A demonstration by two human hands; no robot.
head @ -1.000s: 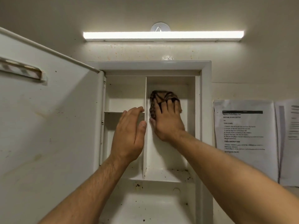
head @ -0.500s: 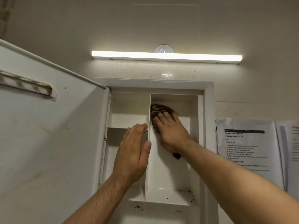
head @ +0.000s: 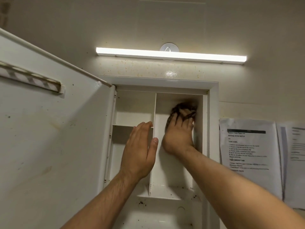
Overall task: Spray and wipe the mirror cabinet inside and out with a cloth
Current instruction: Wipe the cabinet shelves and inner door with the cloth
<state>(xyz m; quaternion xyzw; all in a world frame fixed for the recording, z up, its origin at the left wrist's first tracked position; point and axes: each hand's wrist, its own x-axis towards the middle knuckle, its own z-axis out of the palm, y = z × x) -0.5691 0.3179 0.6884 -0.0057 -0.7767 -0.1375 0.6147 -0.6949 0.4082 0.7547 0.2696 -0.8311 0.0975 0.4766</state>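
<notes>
The right hand (head: 179, 138) is deep inside the white metal mirror cabinet (head: 212, 129), in its right part, up near the top corner. Its fingers (head: 177, 120) are spread wide and push a dark brown patterned cloth (head: 183, 107) flat on the cabinet's back wall. Bits of cloth poke up between the fingers. This part is a little blurry.

The left hand (head: 140, 151) holds nothing. Its fingers (head: 142, 129) are straight and close together. It stands in front of the cabinet's left part, with the thumb right at the front edge of the thin white upright divider (head: 152, 162). The fingertips are near the small white shelf (head: 125, 126) in that part.

The right part is tall and narrow, with the cloth close to the cabinet's right side wall. Below the hand there is open room down to the bottom shelf (head: 165, 190), which has dark crumbs on it.

The big white cabinet door (head: 49, 146) stands open on the cabinet's left. A long bright light bar (head: 171, 55) glows above the cabinet on the cream wall (head: 165, 22). White printed paper sheets (head: 247, 154) hang to the cabinet's right.
</notes>
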